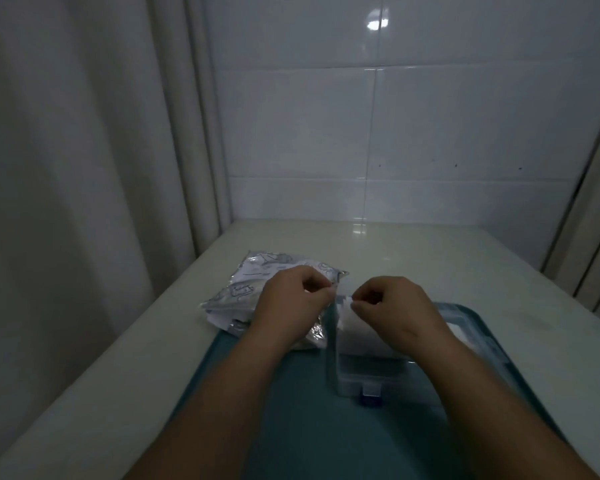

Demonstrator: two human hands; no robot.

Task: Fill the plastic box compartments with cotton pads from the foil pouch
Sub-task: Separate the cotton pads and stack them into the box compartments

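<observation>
A clear plastic box point(361, 382) with a blue latch point(370, 400) sits on a teal tray point(291, 410). White cotton pads point(368, 336) fill the part of the box under my right hand. The crinkled foil pouch point(243, 289) lies to the left, half on the tray's far left corner. My left hand point(291, 299) and right hand point(395, 306) meet above the far end of the box. Each pinches a small white bit of cotton pad between thumb and fingertips. The dim light hides whether it is one pad or two.
The tray lies on a white table point(430, 258) set in a corner. A tiled wall point(430, 133) stands behind and a pale curtain point(84, 168) hangs on the left. More white material point(456, 332) shows on the tray right of my right wrist.
</observation>
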